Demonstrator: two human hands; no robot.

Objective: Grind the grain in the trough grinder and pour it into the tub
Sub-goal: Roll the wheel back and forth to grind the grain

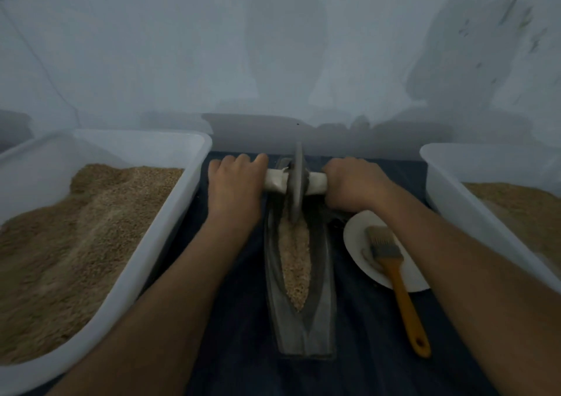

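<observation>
A dark boat-shaped trough grinder (321, 301) lies lengthwise on a dark cloth, with pale grain (294, 259) along its groove. A grey grinding wheel (297, 183) stands upright at the trough's far end, on a white-wrapped axle. My left hand (235, 186) grips the axle's left end and my right hand (353, 183) grips its right end. A white tub (170, 225) heaped with brown ground grain stands to the left. A second white tub (449, 189) with grain stands at the right.
A white plate (355, 238) lies just right of the trough, and an orange-handled brush (394, 274) rests across it with its handle toward me. A pale wall rises close behind the trough. The dark cloth (243, 335) covers the surface between the tubs.
</observation>
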